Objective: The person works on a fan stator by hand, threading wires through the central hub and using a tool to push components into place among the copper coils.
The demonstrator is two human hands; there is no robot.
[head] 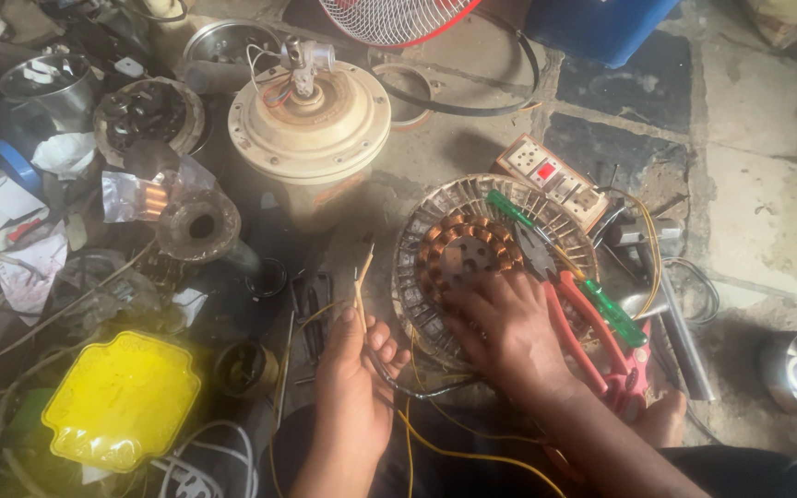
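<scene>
At centre frame, the right hand is pressing spread fingers onto the stator, its copper coils already wound. The left hand is pinching 1 thin sleeve stick; loose wires are trailing unconnected.

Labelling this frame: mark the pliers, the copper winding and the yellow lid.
pliers (592,343), head view, on a red handle.
copper winding (435,254), head view, on the coil ring's left side.
yellow lid (122,398), head view, on its middle.
</scene>
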